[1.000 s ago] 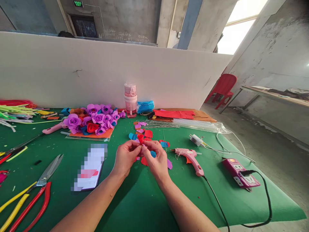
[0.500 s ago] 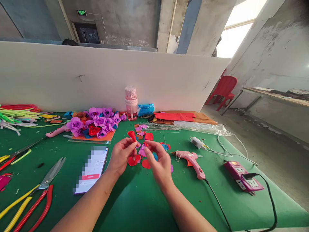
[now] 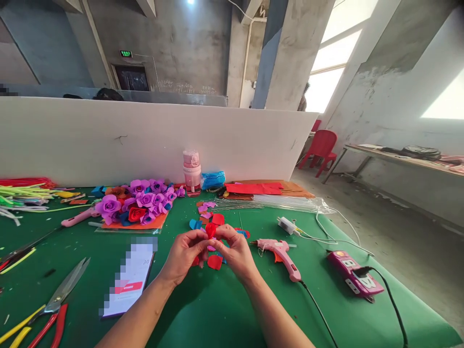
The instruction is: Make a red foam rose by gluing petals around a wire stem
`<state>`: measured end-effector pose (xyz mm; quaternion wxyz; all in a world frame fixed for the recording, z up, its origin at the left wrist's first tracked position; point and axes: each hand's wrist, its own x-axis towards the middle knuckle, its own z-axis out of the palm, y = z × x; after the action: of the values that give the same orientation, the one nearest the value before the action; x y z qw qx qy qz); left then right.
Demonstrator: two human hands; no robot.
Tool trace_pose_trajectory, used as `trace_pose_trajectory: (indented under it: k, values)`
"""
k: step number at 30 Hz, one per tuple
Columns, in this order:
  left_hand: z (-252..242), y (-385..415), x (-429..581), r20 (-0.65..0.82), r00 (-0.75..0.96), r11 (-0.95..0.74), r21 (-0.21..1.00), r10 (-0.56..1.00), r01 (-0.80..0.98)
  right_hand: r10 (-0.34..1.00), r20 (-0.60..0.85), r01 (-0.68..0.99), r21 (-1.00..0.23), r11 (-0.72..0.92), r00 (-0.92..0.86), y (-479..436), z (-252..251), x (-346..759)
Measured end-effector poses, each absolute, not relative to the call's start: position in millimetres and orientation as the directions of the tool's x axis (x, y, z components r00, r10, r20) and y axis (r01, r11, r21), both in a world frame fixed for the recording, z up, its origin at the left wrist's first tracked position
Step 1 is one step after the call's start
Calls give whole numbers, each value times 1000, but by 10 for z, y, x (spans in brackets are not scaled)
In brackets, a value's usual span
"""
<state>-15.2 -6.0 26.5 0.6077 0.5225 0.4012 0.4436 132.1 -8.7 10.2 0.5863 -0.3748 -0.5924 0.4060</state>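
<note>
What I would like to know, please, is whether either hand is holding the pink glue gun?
No, the pink glue gun lies on the green table, while the left hand and right hand pinch a red piece.

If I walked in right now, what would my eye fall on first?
Probably the heap of flowers, mostly purple, at the back left of the green table. Next, near the middle, the left hand and right hand hold a small red piece at their fingertips. The pink glue gun lies to the right of the hands, and a pink bottle stands behind them.
</note>
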Motion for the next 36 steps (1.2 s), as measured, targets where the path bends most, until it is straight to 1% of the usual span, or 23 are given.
trace_pose_trajectory:
  k: [4, 8, 13, 15, 18, 20, 22, 24, 27, 31, 36]
  values:
    - [252, -76, -135, -33, 285, 71, 990, 958, -123, 911, 412, 32, -911, 412, 3, -87, 96, 1312]
    - [258, -79, -139, 3, 277, 31, 992, 961, -118, 890, 455, 82, -889, 451, 37, -107, 107, 1302]
    - [271, -87, -119, 21, 247, 14, 990, 969, -140, 887, 458, 83, -888, 453, 61, -135, 112, 1275]
    - [269, -86, -110, -6, 247, 51, 983, 969, -175, 908, 416, 39, -909, 414, 47, -122, 92, 1271]
    - [259, -74, -112, -68, 271, 140, 957, 960, -256, 955, 295, -148, -946, 289, -22, -81, 56, 1278]
    - [254, -65, -121, -98, 289, 182, 942, 952, -280, 979, 203, -262, -947, 186, -38, -57, 44, 1286]
    - [253, -61, -128, -111, 293, 195, 942, 950, -275, 989, 144, -299, -945, 133, -16, -46, 47, 1292]
    - [253, -62, -129, -113, 288, 189, 949, 951, -253, 989, 145, -283, -949, 140, 3, -48, 59, 1293]
    - [244, -67, -120, -103, 280, 168, 961, 954, -219, 979, 205, -228, -954, 194, -24, -61, 66, 1288]
    - [220, -70, -102, -85, 258, 141, 968, 962, -210, 956, 293, -84, -952, 293, 7, -73, 49, 1282]
    - [203, -77, -90, -85, 262, 142, 968, 961, -205, 925, 374, 74, -926, 370, 62, -90, 59, 1278]
